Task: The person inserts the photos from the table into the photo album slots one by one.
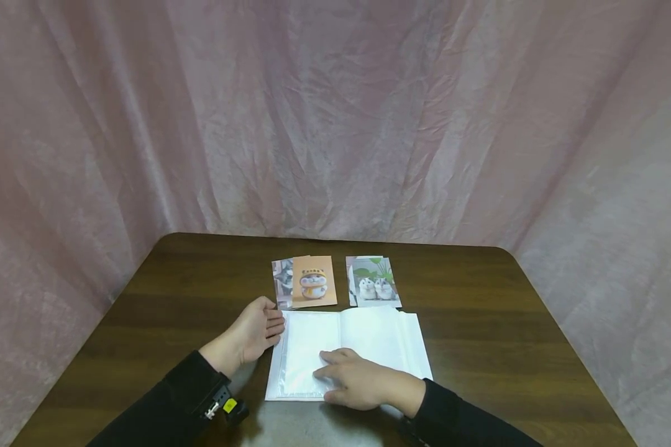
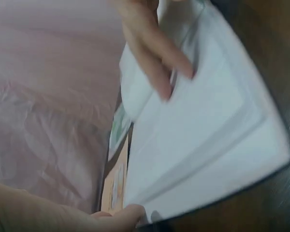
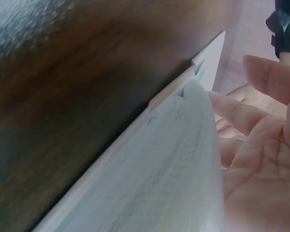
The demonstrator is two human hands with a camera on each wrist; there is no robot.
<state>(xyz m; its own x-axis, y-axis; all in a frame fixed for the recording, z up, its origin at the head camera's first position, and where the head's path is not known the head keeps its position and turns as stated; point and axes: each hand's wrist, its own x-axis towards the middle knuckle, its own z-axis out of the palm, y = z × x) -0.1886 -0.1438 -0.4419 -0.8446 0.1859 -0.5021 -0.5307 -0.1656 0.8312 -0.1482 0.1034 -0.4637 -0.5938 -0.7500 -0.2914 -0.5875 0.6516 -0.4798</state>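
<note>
A photo album (image 1: 369,335) with white pages and clear sleeves lies open on the table. My left hand (image 1: 251,329) rests at its upper left edge, fingers loosely bent against the border. In the left wrist view, a fingertip of that hand (image 2: 128,215) meets the album's corner. Reaching over from the right, my right hand (image 1: 363,382) has its fingers extended over the left page, near the central fold. Seen from the right wrist, the right palm (image 3: 266,164) is beside the bulging stack of pages (image 3: 174,159). No picture shows in the open sleeves.
Behind the album lie two small groups of overlapping picture cards. The left group has an orange card (image 1: 315,282) over a greyish one (image 1: 282,282); the right has a card with two white animals (image 1: 376,282) on top. A pink curtain (image 1: 335,124) hangs behind the brown table (image 1: 481,323).
</note>
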